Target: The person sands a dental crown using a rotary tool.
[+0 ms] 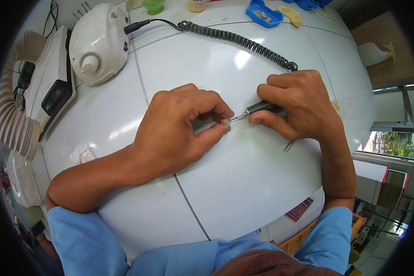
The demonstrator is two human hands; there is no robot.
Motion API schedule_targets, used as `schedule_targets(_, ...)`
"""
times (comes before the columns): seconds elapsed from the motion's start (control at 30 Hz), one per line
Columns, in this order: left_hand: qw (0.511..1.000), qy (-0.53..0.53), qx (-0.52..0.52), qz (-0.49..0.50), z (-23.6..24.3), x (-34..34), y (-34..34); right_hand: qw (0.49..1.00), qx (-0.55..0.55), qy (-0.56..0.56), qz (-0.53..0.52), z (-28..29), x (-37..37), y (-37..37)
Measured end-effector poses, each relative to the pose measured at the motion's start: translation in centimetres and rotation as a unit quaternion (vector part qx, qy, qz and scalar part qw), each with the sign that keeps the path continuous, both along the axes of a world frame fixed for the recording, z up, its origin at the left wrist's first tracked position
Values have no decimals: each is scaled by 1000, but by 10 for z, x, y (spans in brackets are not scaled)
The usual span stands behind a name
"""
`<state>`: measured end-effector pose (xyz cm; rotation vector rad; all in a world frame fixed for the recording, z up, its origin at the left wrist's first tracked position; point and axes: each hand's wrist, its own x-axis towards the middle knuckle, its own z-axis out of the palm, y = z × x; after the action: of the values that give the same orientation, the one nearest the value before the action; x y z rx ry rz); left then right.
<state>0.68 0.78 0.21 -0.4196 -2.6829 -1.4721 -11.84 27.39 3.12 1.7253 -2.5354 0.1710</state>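
Between the thumb and index finger of my left hand (177, 124) is a very small cream-coloured piece (225, 121), mostly covered by the fingertips. My right hand (303, 108) grips a black rotary handpiece (261, 108) like a pen, thumb underneath. Its thin metal bit (238, 117) points left and reaches the piece; whether it is spinning cannot be made out. Both hands are just above the white tiled table (244, 184). A coiled black cord (234, 40) runs from the white control unit (99, 43) at the far left toward my right hand.
A ribbed beige hose (8, 101) joins a white box-shaped device (46, 92) at the left. Crumpled tissue (82, 155) lies near my left forearm. A thin metal rod (288, 146) rests below my right hand. A blue tray (263, 14) with small pieces stands at the far edge.
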Motion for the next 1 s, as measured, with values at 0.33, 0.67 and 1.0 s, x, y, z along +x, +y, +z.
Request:
schedule_targets(0.33,1000,-15,8,6,1,2,-1,1000,-22,-13,7,-1,-3,3)
schedule_targets(0.67,999,-37,22,3,3,2,0,999,-35,-17,11,-4,-2,1)
schedule_targets(1.0,999,-27,26,0,2,2,0,999,-30,-21,18,0,-3,2)
